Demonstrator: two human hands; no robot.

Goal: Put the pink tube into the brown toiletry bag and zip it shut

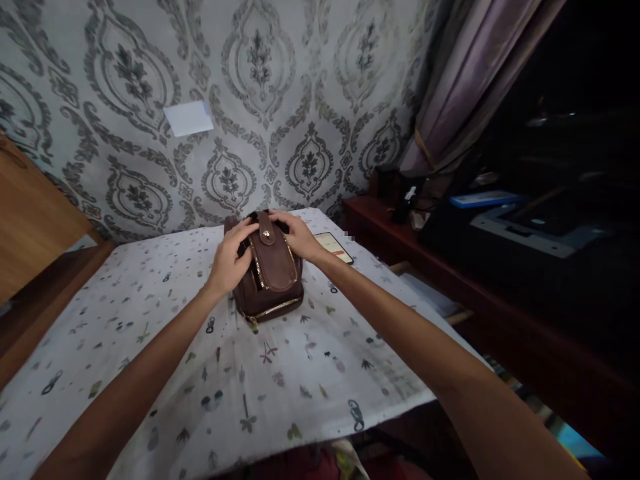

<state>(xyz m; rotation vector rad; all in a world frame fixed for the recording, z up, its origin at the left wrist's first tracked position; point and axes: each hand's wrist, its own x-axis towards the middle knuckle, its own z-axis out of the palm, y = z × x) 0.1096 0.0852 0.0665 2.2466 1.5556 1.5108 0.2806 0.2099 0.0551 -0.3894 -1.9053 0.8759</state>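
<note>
Bag (pixel 278 267), brown, framed between the fingers (pixel 245 231) | left hand (pixel 231 259) and right hand (pixel 299 235) laid on it, fingers half-curled, whether grasping cannot be told | phone (pixel 335 246) spotted just right of the right-hand fingers

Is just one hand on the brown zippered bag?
No, the left hand and the right hand are both on the brown zippered bag, either side of its studded strap.
</note>
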